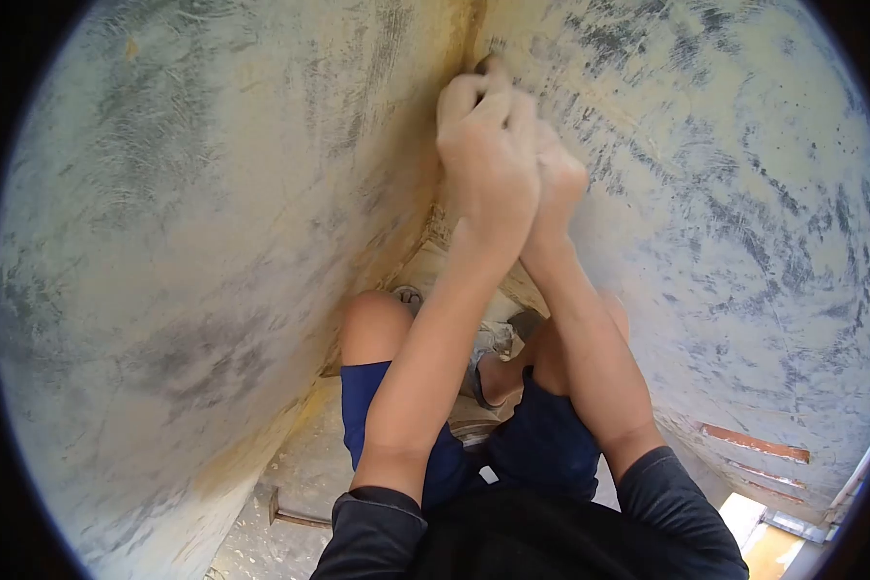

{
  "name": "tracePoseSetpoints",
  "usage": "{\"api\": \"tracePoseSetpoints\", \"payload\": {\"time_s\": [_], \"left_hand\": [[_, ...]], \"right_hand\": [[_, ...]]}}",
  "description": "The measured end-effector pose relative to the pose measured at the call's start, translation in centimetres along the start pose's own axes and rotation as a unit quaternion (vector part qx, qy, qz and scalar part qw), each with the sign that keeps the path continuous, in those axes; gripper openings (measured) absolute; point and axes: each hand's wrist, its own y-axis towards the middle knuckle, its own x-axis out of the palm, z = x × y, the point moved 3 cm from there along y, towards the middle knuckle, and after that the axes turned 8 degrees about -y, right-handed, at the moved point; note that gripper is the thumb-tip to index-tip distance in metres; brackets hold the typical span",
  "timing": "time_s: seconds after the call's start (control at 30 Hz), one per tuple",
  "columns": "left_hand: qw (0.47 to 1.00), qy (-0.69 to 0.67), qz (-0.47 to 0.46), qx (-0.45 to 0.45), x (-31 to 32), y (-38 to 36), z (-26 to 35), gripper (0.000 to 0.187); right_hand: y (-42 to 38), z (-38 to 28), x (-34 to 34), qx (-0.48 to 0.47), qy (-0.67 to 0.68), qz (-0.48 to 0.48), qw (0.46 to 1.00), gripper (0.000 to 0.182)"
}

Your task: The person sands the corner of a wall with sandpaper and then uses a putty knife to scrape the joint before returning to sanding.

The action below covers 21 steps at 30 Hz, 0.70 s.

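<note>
Your left hand [488, 145] and right hand [558, 179] clench together round a small tool [491, 66], pressing it into the wall corner [459, 39].

The two plastered walls closed into a narrow corner [469, 58] at the far end, leaving little room there. The left wall [193, 242] and the right wall [744, 213] hemmed both sides. Both hands [503, 145] filled the corner's far part, pressed together. Near, the knees [377, 324] blocked the floor gap. A trowel [295, 517] lay on the open floor, near left.
</note>
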Motion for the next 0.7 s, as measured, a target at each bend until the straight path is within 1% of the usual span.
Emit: {"api": "tracePoseSetpoints", "payload": {"time_s": [0.07, 0.1, 0.17, 0.2, 0.27, 0.3, 0.37, 0.4, 0.47, 0.5, 0.57, 0.6, 0.67, 0.7], "left_hand": [[0.999, 0.019, -0.013, 0.047, 0.4, 0.3, 1.2, 0.025], [0.998, 0.016, -0.012, 0.054, 0.6, 0.4, 0.6, 0.025], [0.994, 0.060, -0.048, -0.081, 0.0, -0.1, -1.5, 0.027], [0.994, 0.061, -0.047, -0.077, 0.1, 0.1, -1.1, 0.027], [1.000, 0.022, 0.007, 0.017, 0.3, 0.4, -0.1, 0.026], [1.000, 0.022, 0.008, 0.015, 0.4, 0.8, 0.5, 0.026], [1.000, -0.008, -0.003, 0.017, 0.7, 1.2, 1.5, 0.027], [1.000, -0.009, -0.005, 0.013, 0.4, 0.8, 1.0, 0.027], [0.992, 0.060, -0.070, -0.085, 0.0, 0.5, -0.8, 0.027], [0.992, 0.061, -0.069, -0.081, -0.1, 0.4, -0.9, 0.027], [0.998, 0.007, -0.029, -0.063, -0.1, 0.1, -1.1, 0.025], [0.998, 0.007, -0.027, -0.062, 0.3, 0.5, -0.4, 0.025], [0.996, -0.007, 0.011, 0.089, 0.9, 1.3, 2.1, 0.023], [0.996, -0.008, 0.011, 0.083, 0.7, 0.9, 1.7, 0.023]], "right_hand": [[0.7, -0.8, -1.1, -0.036, -0.058, -0.028, 0.997, 0.016], [0.7, -0.3, -0.6, -0.039, -0.058, -0.021, 0.997, 0.016], [-0.3, 0.8, 1.1, 0.046, -0.015, -0.079, 0.996, 0.015], [-0.1, 0.7, 1.1, 0.044, -0.012, -0.076, 0.996, 0.015], [0.2, 0.3, 0.6, -0.019, -0.009, 0.013, 1.000, 0.014], [0.5, 0.0, 0.4, -0.020, -0.010, 0.011, 1.000, 0.014], [0.9, -0.3, -0.4, 0.015, 0.020, 0.019, 0.999, 0.014], [0.4, 0.0, -0.2, 0.019, 0.019, 0.018, 0.999, 0.014], [-0.1, 0.6, 1.1, 0.005, -0.055, -0.069, 0.996, 0.015], [-0.2, 0.5, 1.2, 0.004, -0.052, -0.066, 0.996, 0.015], [-0.4, 0.4, 1.0, 0.040, 0.023, -0.015, 0.999, 0.016], [0.2, 0.2, 0.8, 0.037, 0.024, -0.015, 0.999, 0.016], [1.0, -0.4, -0.5, -0.021, -0.026, 0.075, 0.997, 0.018], [0.7, -0.2, -0.5, -0.019, -0.029, 0.070, 0.997, 0.018]]}}
